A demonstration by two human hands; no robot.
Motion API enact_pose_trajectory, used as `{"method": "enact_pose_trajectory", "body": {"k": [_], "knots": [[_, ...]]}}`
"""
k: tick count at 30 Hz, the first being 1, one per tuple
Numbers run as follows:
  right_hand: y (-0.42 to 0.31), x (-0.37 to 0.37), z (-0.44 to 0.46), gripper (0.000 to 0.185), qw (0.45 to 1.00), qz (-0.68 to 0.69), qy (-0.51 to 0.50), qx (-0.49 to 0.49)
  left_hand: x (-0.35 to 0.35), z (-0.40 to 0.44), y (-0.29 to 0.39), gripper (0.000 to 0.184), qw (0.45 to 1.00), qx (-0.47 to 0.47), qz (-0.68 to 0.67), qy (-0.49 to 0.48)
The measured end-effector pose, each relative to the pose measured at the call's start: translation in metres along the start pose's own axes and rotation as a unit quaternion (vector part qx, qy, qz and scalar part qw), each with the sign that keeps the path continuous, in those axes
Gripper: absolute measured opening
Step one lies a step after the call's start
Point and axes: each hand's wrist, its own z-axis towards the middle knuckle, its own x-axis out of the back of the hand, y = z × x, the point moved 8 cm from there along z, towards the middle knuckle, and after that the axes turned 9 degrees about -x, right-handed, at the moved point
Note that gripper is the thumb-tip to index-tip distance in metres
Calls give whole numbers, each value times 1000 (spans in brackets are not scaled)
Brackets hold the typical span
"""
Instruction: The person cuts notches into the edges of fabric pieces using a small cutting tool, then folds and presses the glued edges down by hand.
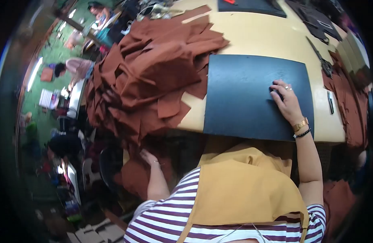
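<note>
In the head view, a pale yellow table [259,34] runs from the upper middle of the frame to the right of centre, its near edge just above the wearer's mustard apron [243,190]. A dark mat [239,95] lies flat on it, right of centre. The right hand [287,101] rests on the mat's right half, fingers bent and thumb a little apart; a small dark shape shows between them, and I cannot tell whether it is something held or shadow.

Left of the mat, a large, crumpled heap of brown fabric [154,75] covers that end of the table and droops over the edge. The left hand [149,157] is low, left of centre, at the heap's hanging lower part; its fingers are blurred, so I cannot tell whether they grip the cloth.

Along the right side of the table are dark-handled scissors [324,65], a slim dark tool [330,102] below them, and a brown cloth stack [354,113] by the right edge. At the top lie a dark board [251,7] and, in the upper right, some dark cloth [316,20].

The room opens at left: a green floor [44,87], a bright light strip [35,74], a person in a pale pink top [79,69] leaning over a white worktop [76,97], and another person [99,16] in the upper left.
</note>
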Motion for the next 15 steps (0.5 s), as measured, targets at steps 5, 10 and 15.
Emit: {"method": "enact_pose_trajectory", "body": {"k": [5, 10, 15], "knots": [[-1, 1, 1, 25, 1000, 10, 12, 3, 23, 2, 285, 46, 904, -345, -14, 253], [-2, 1, 2, 25, 1000, 15, 15, -3, -80, -33, 508, 39, 761, -631, 145, 37], [4, 2, 0, 24, 1000, 18, 21, -8, -181, 15, 516, 19, 809, -570, 117, -82]]}}
